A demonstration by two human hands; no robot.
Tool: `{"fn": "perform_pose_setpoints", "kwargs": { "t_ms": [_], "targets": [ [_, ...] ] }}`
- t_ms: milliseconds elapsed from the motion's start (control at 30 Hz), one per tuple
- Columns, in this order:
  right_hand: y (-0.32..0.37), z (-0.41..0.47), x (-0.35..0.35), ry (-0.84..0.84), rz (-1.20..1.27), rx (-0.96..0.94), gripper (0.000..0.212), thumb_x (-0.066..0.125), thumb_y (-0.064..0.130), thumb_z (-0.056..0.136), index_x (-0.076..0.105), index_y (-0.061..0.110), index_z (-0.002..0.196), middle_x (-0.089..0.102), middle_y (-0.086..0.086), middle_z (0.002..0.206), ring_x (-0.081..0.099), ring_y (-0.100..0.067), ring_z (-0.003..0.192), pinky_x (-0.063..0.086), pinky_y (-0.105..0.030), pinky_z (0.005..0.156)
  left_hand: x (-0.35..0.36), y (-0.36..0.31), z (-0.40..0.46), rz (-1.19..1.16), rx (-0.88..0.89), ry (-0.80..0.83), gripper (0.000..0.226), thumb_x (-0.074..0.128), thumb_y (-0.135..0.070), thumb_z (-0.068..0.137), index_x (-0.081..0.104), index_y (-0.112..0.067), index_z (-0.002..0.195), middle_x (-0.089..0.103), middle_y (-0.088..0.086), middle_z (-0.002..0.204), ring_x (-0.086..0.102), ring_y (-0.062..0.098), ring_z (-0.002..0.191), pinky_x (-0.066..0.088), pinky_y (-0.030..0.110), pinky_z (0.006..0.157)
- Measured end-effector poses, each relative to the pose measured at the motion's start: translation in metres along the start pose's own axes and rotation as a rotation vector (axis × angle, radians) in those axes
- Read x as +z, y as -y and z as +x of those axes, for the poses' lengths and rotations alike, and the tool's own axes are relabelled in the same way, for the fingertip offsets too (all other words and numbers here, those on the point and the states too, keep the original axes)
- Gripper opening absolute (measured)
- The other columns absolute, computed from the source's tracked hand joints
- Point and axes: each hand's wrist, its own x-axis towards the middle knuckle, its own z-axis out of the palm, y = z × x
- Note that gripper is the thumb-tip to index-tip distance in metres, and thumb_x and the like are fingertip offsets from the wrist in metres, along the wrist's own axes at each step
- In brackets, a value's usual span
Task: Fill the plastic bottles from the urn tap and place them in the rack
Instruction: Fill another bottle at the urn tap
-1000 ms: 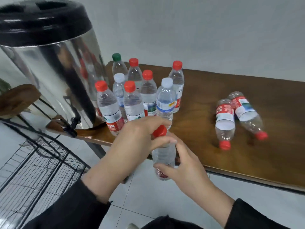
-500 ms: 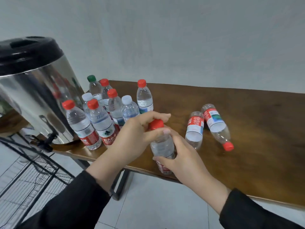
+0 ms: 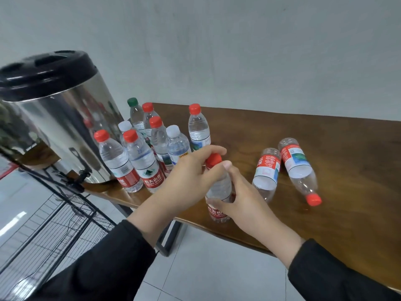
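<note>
A bottle (image 3: pixel 219 190) is held upright over the bench's (image 3: pixel 347 161) front edge. Its body is gripped by the right hand (image 3: pixel 236 197), and its red cap (image 3: pixel 213 160) is pinched between thumb and fingers of the left hand (image 3: pixel 193 170). The cap appears to be mid-twist; whether it is being loosened or tightened cannot be told. For a clean turn, the body should be clamped firmly but not squeezed, since thin plastic buckles and would spill, and the cap should be turned squarely on its thread.

The held bottle looks clear inside; its water level cannot be made out. Toward the bench's left end, beside the urn (image 3: pixel 65 131), a cluster of capped bottles (image 3: pixel 147 148) stands upright, and these seem filled. Toward the bench's middle, two bottles (image 3: pixel 282 170) lie on their sides and look empty. The urn's tap (image 3: pixel 76 182) overhangs the left front corner, above the wire rack (image 3: pixel 54 224), in which no bottle is seen.
</note>
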Motion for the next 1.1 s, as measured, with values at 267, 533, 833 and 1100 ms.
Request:
{"fn": "perform_pose_setpoints", "kwargs": {
  "t_ms": [267,533,833,1100],
  "targets": [
    [0.002,0.020,0.021,-0.092,-0.029,0.003,0.071,0.078,0.038,0.084,0.033,0.032,0.138,0.048,0.023,0.119,0.053,-0.002,0.108,0.044,-0.011,0.085,0.015,-0.011,0.017,0.089,-0.020,-0.048,0.030,0.044,-0.031,0.106,0.068,-0.028,0.124,0.069,-0.012,0.117,0.059,0.004,0.111,0.047,0.013,0.088],
    [-0.005,0.027,0.013,0.003,0.073,0.007,0.065,0.080,0.046,0.079,0.033,0.042,0.124,0.047,0.030,0.097,0.057,0.003,0.085,0.050,-0.014,0.078,0.006,-0.007,0.025,-0.076,-0.014,0.153,0.023,0.052,-0.024,0.105,0.064,-0.034,0.122,0.065,-0.019,0.118,0.059,-0.003,0.113,0.047,0.005,0.083],
    [-0.009,0.031,0.000,0.045,0.199,-0.060,0.063,0.080,0.028,0.083,0.044,0.032,0.134,0.053,0.030,0.102,0.057,0.010,0.093,0.050,-0.010,0.081,0.020,-0.014,0.038,-0.086,-0.042,0.017,0.019,0.055,-0.021,0.104,0.061,-0.033,0.118,0.074,-0.016,0.109,0.067,0.004,0.102,0.056,0.016,0.077],
    [0.002,0.044,-0.021,0.139,0.134,-0.120,0.065,0.078,0.039,0.084,0.034,0.045,0.132,0.049,0.033,0.103,0.059,-0.001,0.108,0.044,-0.006,0.075,0.001,-0.026,0.040,0.011,-0.030,-0.063,0.015,0.056,-0.040,0.103,0.063,-0.029,0.110,0.072,-0.011,0.096,0.068,0.009,0.090,0.055,0.020,0.072]
  ]
}}
